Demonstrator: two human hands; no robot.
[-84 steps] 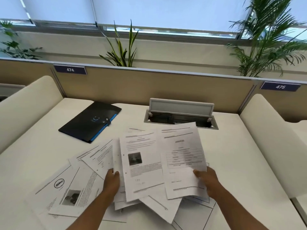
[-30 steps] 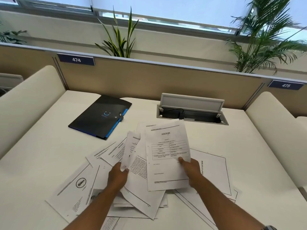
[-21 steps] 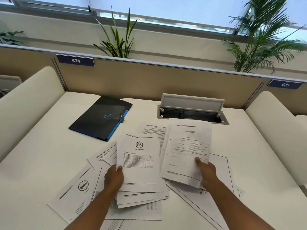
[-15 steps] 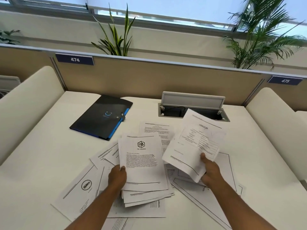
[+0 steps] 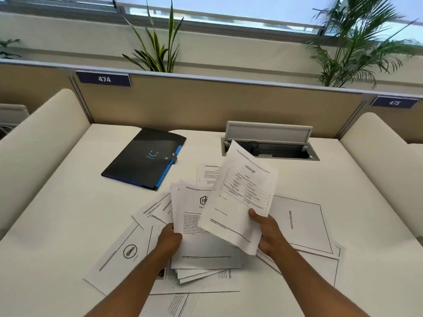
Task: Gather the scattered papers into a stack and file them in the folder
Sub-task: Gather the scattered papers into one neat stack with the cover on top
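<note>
Merging sheets into one pile, not yet squared. Left hand (image 5: 169,239) grips the partial stack (image 5: 201,239) at its left edge, thumb curled on top, near the middle of the desk's (image 5: 68,225) front half. Right hand (image 5: 266,233) pinches the "Annexure" sheet (image 5: 240,197) at its lower right, thumb on top, sheet lifted, tilted and overlapping the stack. Best move, I'd say: lay that sheet flat on the stack, then sweep in the loose sheets (image 5: 128,250) at the front-left and the "Bibliography" page (image 5: 299,223) toward the right edge. Tap edges flush before filing; skewed pages will likely snag. Folder (image 5: 146,160) lies closed near the back-left, apart from the papers, so it needs opening first.
</note>
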